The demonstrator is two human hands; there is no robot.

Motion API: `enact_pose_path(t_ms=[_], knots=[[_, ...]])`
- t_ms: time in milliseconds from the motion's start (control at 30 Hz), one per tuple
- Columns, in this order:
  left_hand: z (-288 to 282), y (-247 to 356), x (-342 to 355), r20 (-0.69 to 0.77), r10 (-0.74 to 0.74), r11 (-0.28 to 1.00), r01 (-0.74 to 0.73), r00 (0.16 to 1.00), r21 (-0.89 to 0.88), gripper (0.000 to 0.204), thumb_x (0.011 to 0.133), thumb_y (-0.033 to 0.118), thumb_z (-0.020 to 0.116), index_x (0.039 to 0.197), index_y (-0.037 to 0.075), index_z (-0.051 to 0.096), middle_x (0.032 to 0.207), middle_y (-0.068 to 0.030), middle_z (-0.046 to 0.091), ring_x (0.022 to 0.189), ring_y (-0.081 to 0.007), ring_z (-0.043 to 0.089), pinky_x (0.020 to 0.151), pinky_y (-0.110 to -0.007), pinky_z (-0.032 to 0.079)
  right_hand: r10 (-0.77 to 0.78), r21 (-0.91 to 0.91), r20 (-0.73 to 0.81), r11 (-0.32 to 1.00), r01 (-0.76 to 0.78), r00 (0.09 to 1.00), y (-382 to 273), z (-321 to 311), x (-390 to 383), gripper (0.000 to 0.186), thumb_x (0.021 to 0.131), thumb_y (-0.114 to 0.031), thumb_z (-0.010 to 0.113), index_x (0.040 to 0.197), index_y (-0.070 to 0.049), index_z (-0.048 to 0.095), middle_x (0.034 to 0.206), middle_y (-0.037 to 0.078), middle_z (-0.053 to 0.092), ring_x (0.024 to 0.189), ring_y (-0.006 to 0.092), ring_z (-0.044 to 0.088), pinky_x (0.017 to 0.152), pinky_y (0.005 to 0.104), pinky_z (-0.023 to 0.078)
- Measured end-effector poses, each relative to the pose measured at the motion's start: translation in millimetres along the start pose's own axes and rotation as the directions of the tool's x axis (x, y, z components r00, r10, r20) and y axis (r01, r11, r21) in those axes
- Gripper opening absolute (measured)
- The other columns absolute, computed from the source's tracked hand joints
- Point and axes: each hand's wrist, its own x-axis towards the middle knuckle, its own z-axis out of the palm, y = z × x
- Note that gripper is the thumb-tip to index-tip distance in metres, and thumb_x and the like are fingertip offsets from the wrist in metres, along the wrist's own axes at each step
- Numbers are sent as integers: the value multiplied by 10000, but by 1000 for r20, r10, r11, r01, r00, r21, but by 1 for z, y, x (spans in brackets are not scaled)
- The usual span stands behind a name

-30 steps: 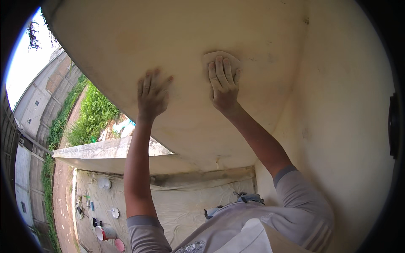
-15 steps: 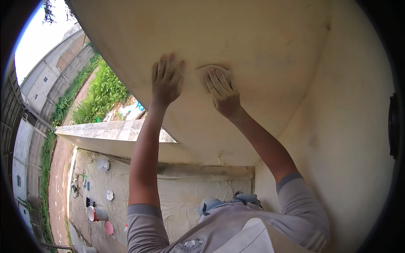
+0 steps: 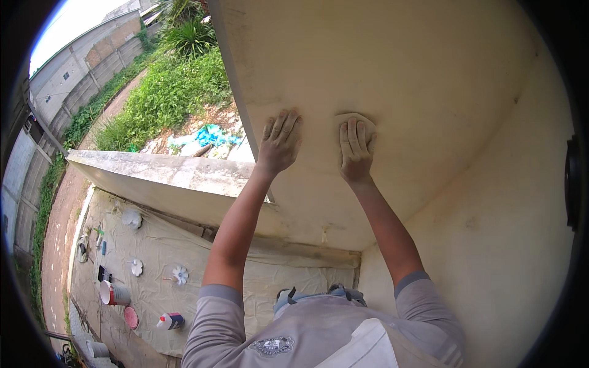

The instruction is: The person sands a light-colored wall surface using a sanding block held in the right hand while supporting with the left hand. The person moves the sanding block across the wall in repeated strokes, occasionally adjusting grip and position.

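Far to the left of the grip and lower down, a white and red bucket (image 3: 120,294) is sitting near a pink round thing (image 3: 131,317). A bottle with a red cap (image 3: 172,321) is showing closer in, and a pale cloth (image 3: 161,236) is covering much of the floor there.

Next along, just left of the grip, the bare left hand (image 3: 280,144) is resting flat on the cream plaster surface (image 3: 392,67). Its fingers are pointing up and spreading a little, and it is not holding anything.

The right hand (image 3: 358,150) is coming next. Its fingers are lying close together over a pale sheet (image 3: 356,115), pressing it flat on the plaster. The sheet is sitting under the fingers, with its top edge peeking out just above the tips. I cannot tell if the thumb is pinching it, because the thumb is hiding.

The sheet is looking thin and light, maybe like sandpaper, so it is probably bending easily but not breaking. Dust may be making it a bit slippery. The middle is seeming the best place for flat fingers, with the thumb minding the left edge.

Right of the grip, a side wall (image 3: 515,202) is meeting the plaster in a corner.
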Motion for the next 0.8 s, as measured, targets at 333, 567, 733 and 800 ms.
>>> enact_pose_path(t_ms=[333, 567, 733, 800], knots=[[-31, -42, -27, 98, 39, 993, -28, 994, -115, 628, 1063, 348, 654, 1664, 196, 554, 1803, -19, 405, 1700, -253, 294, 1372, -567, 175, 219, 88, -281, 975, -202, 934, -35, -11, 107, 600, 1082, -197, 574, 1627, 50, 547, 1744, 277, 447, 1646, 466, 375, 1339, 646, 243], [-33, -49, -41, 114, 47, 965, -15, 992, -263, 634, 1057, 307, 641, 1663, 146, 548, 1822, -26, 371, 1709, -286, 269, 1361, -574, 186, -9, -92, 96, 996, 18, 995, -18, 6, -47, 547, 1108, -177, 522, 1594, 68, 572, 1716, 287, 479, 1622, 510, 395, 1324, 659, 280], [-28, -52, -39, 130, 32, 966, 3, 991, -257, 621, 1048, 278, 614, 1652, 145, 562, 1821, -8, 373, 1713, -263, 252, 1383, -539, 137, 167, 13, -252, 986, -169, 953, -59, -11, 121, 569, 1066, -151, 559, 1587, 77, 575, 1717, 293, 473, 1623, 515, 390, 1329, 649, 282], [-25, -51, -43, 103, 5, 964, 23, 995, -263, 617, 1042, 260, 587, 1653, 173, 569, 1815, 21, 390, 1700, -224, 284, 1399, -501, 96, 88, 4, -215, 996, -89, 973, -74, -2, 124, 582, 1060, -150, 562, 1595, 78, 566, 1724, 303, 457, 1626, 517, 383, 1331, 647, 278]])
